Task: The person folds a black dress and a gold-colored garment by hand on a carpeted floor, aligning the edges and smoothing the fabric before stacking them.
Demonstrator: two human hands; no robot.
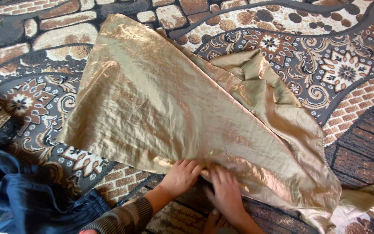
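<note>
Shiny gold fabric [161, 104] lies spread, creased, perhaps folded, on carpet.

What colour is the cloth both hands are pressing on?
The cloth is shiny gold, seen in the head view, under the left hand and right hand.

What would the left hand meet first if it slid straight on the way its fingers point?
The left hand already rests on the gold fabric; straight on lies more of that sheet, seemingly nothing else.
</note>
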